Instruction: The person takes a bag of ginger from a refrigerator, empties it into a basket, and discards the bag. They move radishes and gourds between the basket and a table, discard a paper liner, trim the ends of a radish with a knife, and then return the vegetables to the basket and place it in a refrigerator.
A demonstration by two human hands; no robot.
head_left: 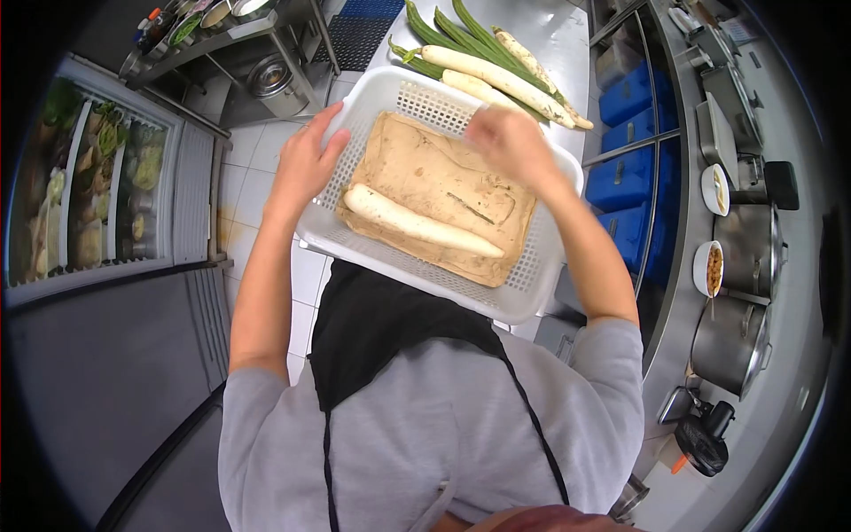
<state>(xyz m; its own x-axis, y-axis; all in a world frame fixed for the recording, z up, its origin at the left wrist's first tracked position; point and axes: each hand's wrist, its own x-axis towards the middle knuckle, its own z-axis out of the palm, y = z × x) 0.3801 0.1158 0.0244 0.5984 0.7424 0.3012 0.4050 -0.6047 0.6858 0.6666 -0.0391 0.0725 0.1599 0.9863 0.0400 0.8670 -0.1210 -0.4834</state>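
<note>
A white perforated plastic basket (330, 215) is in front of me, lined with a creased, dirt-marked sheet of brown paper (425, 173). One white daikon radish (425, 223) lies on the paper near the basket's close side. My left hand (310, 158) is at the basket's left rim, thumb inside and fingers along the outside. Over the far right part of the paper is my right hand (512, 146), its fingers curled and smeared by motion; whether it holds anything is hidden. Beyond the basket lie several more daikons (496, 75) and long green ridged gourds (465, 40).
The vegetables rest on a steel table (554, 31). A glass-door fridge (97, 177) stands at the left. Blue bins (625, 168) sit behind glass at the right, below a counter with bowls (708, 268) and large pots (731, 346). A steel shelf unit (239, 35) is at the far left.
</note>
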